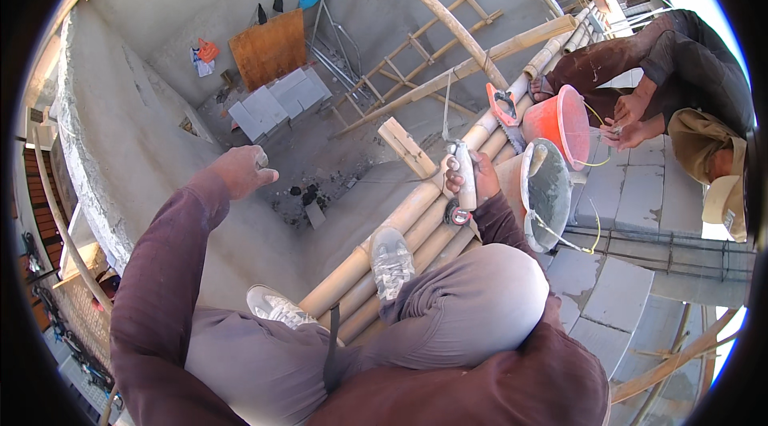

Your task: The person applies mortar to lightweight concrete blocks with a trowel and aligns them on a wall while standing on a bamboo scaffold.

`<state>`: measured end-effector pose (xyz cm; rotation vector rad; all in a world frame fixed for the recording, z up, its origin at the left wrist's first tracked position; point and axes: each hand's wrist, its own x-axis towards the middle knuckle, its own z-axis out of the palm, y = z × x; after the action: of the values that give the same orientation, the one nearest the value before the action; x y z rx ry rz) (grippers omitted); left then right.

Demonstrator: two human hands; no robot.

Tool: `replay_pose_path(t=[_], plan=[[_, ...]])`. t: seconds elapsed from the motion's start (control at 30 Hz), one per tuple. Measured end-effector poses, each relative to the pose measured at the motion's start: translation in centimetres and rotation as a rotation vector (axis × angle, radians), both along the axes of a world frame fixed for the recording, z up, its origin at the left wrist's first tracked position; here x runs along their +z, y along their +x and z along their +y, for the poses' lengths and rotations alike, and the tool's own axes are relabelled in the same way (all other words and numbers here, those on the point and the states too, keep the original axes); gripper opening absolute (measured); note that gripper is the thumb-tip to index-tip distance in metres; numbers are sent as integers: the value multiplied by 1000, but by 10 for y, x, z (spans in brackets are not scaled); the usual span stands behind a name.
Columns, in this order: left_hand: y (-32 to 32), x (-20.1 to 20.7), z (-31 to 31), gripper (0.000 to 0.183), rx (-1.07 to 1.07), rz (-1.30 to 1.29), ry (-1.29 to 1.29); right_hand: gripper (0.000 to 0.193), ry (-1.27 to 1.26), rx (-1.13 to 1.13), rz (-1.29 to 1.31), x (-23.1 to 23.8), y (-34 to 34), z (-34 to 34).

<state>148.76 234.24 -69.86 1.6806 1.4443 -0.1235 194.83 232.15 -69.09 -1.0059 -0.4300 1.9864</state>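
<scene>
My left hand (pixel 244 173) is raised over the drop on the left, its fingers curled in; a small grey patch shows at the fingers, and I cannot tell what it is. My right hand (pixel 472 176) grips a tool with a thick, pale handle (pixel 464 180). A thin grey metal part (pixel 447 110) rises from that tool, seen nearly edge-on. Just below the hand, a round tape measure (pixel 458 215) lies near the bamboo poles (pixel 424 226). A grey mortar bucket (pixel 547 196) stands right of my forearm. A red-orange handsaw (pixel 504 110) leans by the buckets.
A red bucket (pixel 564 126) stands beyond the grey one. A co-worker's hands (pixel 630 118) are close together at right, over grey blocks (pixel 640 186). Far below are a brown board (pixel 270 46), pale blocks (pixel 280 102) and a bamboo ladder (pixel 416 50). My shoes (pixel 392 262) rest on the poles.
</scene>
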Motion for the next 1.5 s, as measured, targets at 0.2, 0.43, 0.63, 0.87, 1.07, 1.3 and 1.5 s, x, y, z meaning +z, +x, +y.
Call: replay_pose_path(t=[0.2, 0.43, 0.63, 0.87, 1.07, 1.3, 1.5], plan=[[5, 2, -2, 48, -7, -11, 25, 31, -50, -1, 431, -8, 0, -33], [-9, -9, -8, 48, 21, 12, 51, 37, -74, -11, 280, -11, -5, -15], [1, -1, -7, 48, -19, 74, -40, 37, -90, 145, -887, -63, -10, 22], [5, 7, -3, 50, -26, 127, -60, 43, 840, 581, -1039, -141, -54, -80], [6, 6, -1, 53, -13, 119, -95, 38, 23, 431, -719, -41, -52, -29], [-16, -21, -7, 42, -45, 83, 21, 37, -224, 217, -676, -82, -18, -3], [16, -44, 25, 30, -380, 425, 38, 38, -42, 635, -596, -76, -57, -29]])
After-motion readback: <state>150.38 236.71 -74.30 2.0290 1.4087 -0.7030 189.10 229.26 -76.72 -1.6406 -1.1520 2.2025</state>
